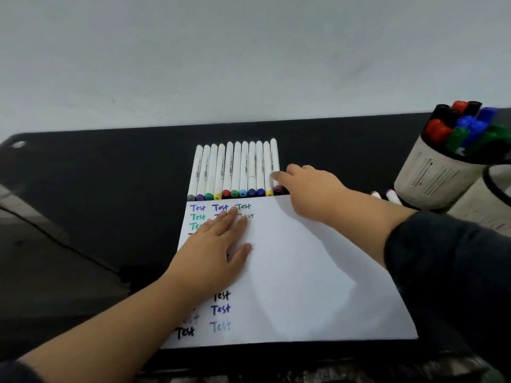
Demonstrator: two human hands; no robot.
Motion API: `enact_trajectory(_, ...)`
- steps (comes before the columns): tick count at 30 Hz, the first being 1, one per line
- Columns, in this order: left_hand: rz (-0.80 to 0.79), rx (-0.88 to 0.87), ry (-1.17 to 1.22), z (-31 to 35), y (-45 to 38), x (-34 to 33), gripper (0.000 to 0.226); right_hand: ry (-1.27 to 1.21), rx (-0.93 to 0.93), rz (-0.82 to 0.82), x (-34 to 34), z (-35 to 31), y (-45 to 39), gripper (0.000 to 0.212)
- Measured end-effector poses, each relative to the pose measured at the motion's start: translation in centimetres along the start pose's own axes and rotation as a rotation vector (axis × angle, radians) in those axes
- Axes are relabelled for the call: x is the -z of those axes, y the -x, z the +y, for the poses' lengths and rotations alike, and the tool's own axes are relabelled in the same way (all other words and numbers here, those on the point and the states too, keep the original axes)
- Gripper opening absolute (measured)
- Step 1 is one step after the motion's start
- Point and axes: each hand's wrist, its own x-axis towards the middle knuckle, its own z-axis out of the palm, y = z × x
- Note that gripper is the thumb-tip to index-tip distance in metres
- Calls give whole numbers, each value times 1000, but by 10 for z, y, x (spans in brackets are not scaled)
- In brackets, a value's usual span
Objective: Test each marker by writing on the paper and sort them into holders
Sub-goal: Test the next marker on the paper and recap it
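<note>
Looks like roughly halfway, maybe a bit more, judging by the paper (304,272). There's a bunch of "Test" scribbles down its left side in blue, green, black, purple etc, and the right half is blank.

Left hand (218,244) lies flat, fingers straight, pressing the paper down near its top left corner, not holding anything. Right hand (309,189) is reaching to the right end of the marker row (235,170), index finger touching the last white marker (274,158). Doesn't look like it has a grip on it yet, fingers seem relaxed, though the far side of the hand is hidden so not 100% sure.

The row sits on the black desk (110,175) right at the paper's top edge, 11 or so white barrels w/ colored caps toward the person. Those are prob the ones left to test.

Holder (439,172) at the desk's right edge is already stuffed w/ red, blue, green, black markers, so that batch seems sorted. A 2nd holder (497,183) is barely in view beside it, can't see what's inside. Couple of loose markers (392,196) lie by the holder's base too.
</note>
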Motion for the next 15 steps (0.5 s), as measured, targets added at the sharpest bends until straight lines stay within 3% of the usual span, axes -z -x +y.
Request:
enact_trajectory(6,25,-9,-2,-2,-1,-3,58,-176,-48,30,-2,1,-16,25)
enact_trajectory(11,21,-6,3,-3,-1,-3,58,-252,-161,40,-2,5,-21,17)
enact_trajectory(15,20,-4,0,-1,0,-2,60,-461,-246,146,-3,12,-16,8)
